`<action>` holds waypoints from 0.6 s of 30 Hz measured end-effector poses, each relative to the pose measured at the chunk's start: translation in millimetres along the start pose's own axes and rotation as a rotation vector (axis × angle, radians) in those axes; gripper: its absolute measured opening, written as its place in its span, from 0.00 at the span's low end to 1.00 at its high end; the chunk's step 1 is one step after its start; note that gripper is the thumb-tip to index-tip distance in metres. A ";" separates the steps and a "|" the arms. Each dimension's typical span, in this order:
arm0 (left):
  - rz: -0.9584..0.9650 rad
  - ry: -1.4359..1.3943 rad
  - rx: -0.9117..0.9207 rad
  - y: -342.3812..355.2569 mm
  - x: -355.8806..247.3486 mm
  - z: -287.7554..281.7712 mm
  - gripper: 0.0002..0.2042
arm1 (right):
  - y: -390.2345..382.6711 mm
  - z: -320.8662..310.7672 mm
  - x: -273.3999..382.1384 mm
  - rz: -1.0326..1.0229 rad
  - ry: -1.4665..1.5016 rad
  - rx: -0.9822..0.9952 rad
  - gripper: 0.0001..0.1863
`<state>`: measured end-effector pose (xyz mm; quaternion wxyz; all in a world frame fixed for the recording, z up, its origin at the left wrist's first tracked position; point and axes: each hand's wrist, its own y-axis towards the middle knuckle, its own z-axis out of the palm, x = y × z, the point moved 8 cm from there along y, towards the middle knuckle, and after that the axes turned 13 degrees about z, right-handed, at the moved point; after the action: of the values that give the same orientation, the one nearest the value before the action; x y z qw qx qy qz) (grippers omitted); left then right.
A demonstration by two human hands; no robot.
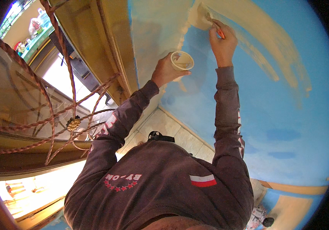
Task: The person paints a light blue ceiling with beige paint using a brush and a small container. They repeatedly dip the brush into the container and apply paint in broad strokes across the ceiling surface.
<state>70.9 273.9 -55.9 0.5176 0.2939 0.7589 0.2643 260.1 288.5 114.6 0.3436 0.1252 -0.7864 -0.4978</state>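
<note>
Both hands were closed: the right hand (222, 42) gripped an orange-handled paintbrush (213, 23) against the blue wall (287, 115) near its top edge, the left hand (166, 71) cradled a cream plastic paint cup (182, 60) that could drip if tilted.

Twisted rope-style metal railing w/ a gold rosette (73, 123) ran at left, a yellow-gold door frame (107, 50) stood beside it, pale tiles (179, 134) lay below, & a small black obj., possibly a cap (268, 221), sat lower right.
</note>
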 end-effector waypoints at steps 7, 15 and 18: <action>0.005 -0.013 0.009 4.7 -5.2 0.6 0.40 | 12.0 8.0 0.6 0.054 0.046 0.115 0.15; 0.003 -0.013 0.024 6.3 -7.1 1.2 0.38 | 19.2 3.4 -9.5 0.038 0.031 0.067 0.14; 0.020 -0.006 0.012 6.3 -6.3 1.1 0.37 | 16.0 -13.3 -10.2 0.059 0.001 0.044 0.14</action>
<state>74.9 273.8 -47.9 0.5155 0.3054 0.7558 0.2640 278.7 292.3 127.8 0.3560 0.1097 -0.8003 -0.4698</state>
